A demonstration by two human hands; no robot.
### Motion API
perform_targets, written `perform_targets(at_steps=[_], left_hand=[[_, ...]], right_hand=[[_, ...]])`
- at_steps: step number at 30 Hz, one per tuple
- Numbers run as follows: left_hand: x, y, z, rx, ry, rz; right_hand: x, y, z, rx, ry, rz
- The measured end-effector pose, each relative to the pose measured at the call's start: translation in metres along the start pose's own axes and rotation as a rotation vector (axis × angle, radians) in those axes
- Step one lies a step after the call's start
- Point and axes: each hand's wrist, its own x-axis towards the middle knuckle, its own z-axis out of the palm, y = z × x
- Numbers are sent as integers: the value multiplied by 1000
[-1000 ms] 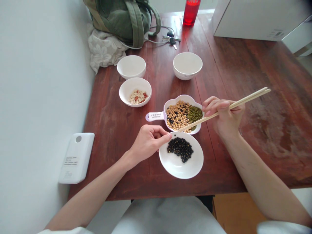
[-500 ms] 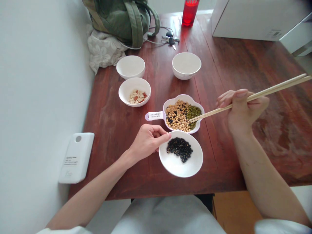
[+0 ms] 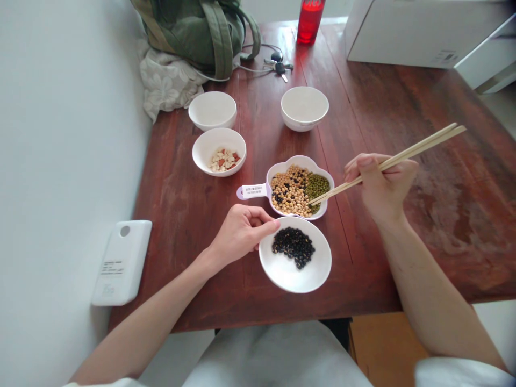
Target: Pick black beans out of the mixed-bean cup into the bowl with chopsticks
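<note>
Right hand (image 3: 385,185) has its fingers wrapped on chopsticks (image 3: 427,144), tips in the flower-shaped dish (image 3: 300,159) where yellow beans (image 3: 297,189) meet green beans (image 3: 318,187). Left hand (image 3: 242,232) pinches the far-left rim of the near bowl (image 3: 294,279), black beans (image 3: 293,247) inside. Looks like a picking step; can't tell if tips grip anything, next move probably needs a light, square pinch.

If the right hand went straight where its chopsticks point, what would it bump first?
The right hand would probably meet the flower-shaped dish first, at the rim beside the green beans. Its height is hard to tell, so it might pass over.
</note>
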Motion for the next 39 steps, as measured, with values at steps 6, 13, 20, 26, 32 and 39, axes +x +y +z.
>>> perform_targets(at_steps=[6,13,20,26,32,39], left_hand=[[0,1,0,-7,-7,-26],[0,2,-1,-16,-15,-32],[0,2,-1,-13,-16,-25],[0,1,-1,-6,-12,-25],[1,1,-1,-12,-7,-28],[1,2,-1,-3,-12,-23]], right_hand=[[3,5,0,-17,-31,44],[6,5,-2,-40,-84,88],[6,9,-1,-2,-107,104],[5,17,2,62,-157,147],[5,24,7,152,-134,214],[5,28,8,190,-149,233]])
